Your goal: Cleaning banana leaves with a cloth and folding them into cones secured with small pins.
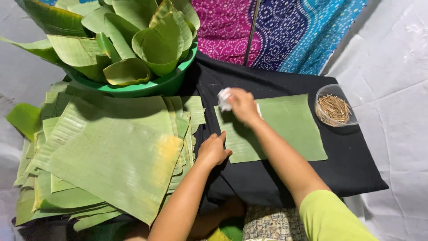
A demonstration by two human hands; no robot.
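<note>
Here the leaf (285, 129) lies under both hands, left hand (213, 150), right hand (243, 105)

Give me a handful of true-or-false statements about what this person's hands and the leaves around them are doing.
1. The right hand holds a crumpled white wad on the flat green leaf sheet. True.
2. The left hand is lifted high above the black cloth-covered board. False: it rests at the sheet's left edge.
3. The clear round bowl of thin brown sticks stands right of the sheet. True.
4. The green plastic basin is empty. False: it is full of folded leaves.
5. The stack of cut green leaves lies right of the sheet. False: it lies left.
</note>
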